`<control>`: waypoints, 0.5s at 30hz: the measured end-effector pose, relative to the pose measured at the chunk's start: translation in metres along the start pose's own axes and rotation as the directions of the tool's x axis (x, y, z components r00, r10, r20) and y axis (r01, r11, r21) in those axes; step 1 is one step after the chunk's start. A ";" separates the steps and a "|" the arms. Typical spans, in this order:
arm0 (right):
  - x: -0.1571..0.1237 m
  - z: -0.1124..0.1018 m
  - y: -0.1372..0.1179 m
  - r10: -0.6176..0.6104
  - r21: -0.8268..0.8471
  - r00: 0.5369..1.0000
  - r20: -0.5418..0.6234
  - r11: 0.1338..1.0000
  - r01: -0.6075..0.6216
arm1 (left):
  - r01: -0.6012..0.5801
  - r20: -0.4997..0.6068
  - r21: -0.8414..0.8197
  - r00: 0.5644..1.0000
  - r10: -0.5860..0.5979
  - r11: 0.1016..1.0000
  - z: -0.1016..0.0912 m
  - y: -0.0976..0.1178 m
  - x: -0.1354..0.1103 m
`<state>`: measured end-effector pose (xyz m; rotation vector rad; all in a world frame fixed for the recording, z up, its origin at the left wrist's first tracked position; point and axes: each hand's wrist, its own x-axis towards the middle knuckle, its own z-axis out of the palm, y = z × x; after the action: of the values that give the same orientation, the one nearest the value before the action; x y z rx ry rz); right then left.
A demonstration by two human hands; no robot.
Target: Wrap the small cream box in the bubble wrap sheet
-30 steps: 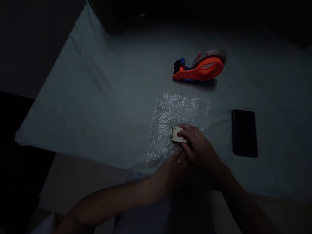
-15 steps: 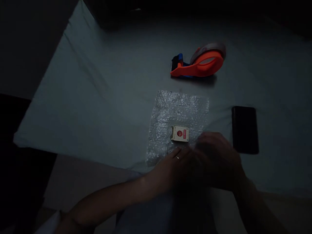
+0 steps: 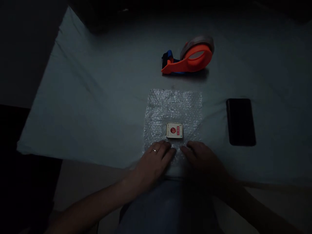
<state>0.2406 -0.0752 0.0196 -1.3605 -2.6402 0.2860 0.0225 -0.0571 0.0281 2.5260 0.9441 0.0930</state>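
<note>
A small cream-coloured box (image 3: pixel 174 130) with red print lies on a sheet of bubble wrap (image 3: pixel 161 107). My left hand (image 3: pixel 156 159), with a ring on one finger, rests on the wrap's near left part, just below the box. Its fingers are stretched out and nothing shows in them. On the near right part of the wrap lies my right hand (image 3: pixel 202 159), dim in the shadow, its fingers extended and apart from the box. Both hands point inward, with a gap between them.
An orange and blue tape dispenser (image 3: pixel 187 61) with a roll of tape lies beyond the wrap. To the right is a black smartphone-like slab (image 3: pixel 241 122). A pale cloth (image 3: pixel 97 97) covers the table, whose near edge runs just below my hands. The light is dim.
My hands have moved apart from where they were close together. The left now lies flat further left, and the right has come down onto the wrap. The view has shifted slightly.
</note>
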 end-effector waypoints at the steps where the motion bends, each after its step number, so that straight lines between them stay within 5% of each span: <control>1: 0.000 0.001 0.001 0.009 -0.004 1.000 -0.011 1.000 -0.009 | -0.014 0.001 0.009 1.000 0.014 1.000 -0.002 -0.003 -0.002; 6: 0.003 -0.011 0.014 0.099 0.268 0.995 -0.016 0.959 -0.091 | 0.004 -0.199 -0.128 0.979 -0.029 0.992 -0.020 -0.012 -0.003; 10: 0.016 -0.028 0.021 0.288 0.444 0.952 -0.098 0.869 -0.217 | 0.092 -0.439 -0.259 0.875 -0.203 0.961 -0.033 -0.020 0.012; 15: 0.040 -0.031 0.025 0.396 0.468 0.898 -0.192 0.841 -0.271 | 0.175 -0.458 -0.509 0.774 -0.437 0.843 -0.029 -0.037 0.039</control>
<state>0.2445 -0.0247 0.0459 -1.5596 -1.9399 0.6267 0.0234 0.0033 0.0353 1.8963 1.3756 0.8882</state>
